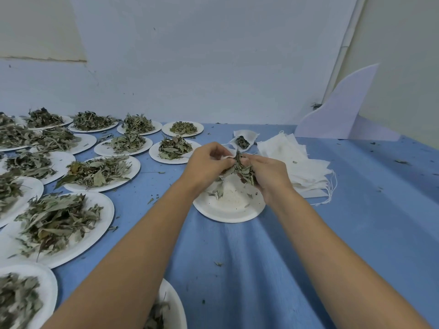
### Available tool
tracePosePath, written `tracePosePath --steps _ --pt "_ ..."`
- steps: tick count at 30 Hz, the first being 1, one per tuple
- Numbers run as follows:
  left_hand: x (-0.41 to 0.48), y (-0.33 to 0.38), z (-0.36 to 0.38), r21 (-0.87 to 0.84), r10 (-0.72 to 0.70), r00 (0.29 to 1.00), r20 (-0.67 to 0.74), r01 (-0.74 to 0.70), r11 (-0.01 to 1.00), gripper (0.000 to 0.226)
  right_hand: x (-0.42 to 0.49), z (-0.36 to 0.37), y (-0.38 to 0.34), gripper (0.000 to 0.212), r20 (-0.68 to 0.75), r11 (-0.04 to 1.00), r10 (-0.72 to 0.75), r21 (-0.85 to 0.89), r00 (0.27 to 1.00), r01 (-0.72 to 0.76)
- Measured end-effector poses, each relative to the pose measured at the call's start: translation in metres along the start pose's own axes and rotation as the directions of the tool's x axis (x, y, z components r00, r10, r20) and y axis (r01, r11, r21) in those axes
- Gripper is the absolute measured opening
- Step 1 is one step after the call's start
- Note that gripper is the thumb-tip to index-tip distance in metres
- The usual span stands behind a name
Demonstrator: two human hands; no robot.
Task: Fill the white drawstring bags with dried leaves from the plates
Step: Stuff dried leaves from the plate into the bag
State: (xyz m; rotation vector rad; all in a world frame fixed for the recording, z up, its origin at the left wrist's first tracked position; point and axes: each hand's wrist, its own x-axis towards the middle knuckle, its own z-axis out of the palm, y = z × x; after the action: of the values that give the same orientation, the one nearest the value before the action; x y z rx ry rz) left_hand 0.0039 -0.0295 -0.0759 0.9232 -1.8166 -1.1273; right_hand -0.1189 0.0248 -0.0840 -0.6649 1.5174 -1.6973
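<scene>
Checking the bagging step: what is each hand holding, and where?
The right hand grips a bunch of dried leaves around its lower part. The left hand pinches the edge of a white bag, which is mostly hidden.

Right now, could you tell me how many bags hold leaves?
2: one open bag stands beside the flat stack; a second bag, pinched by the left hand, takes leaves from the right hand above the near-empty plate. The stack may hide more.
</scene>
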Motion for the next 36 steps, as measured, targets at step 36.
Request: tracePosePath --steps 36 --pt "0.002 0.003 0.022 0.093 0.019 0.970 -0.241 0.004 0.996 0.029 -0.019 0.018 -0.004 0.033 0.078 0.979 0.058 0.190 0.995 -0.072"
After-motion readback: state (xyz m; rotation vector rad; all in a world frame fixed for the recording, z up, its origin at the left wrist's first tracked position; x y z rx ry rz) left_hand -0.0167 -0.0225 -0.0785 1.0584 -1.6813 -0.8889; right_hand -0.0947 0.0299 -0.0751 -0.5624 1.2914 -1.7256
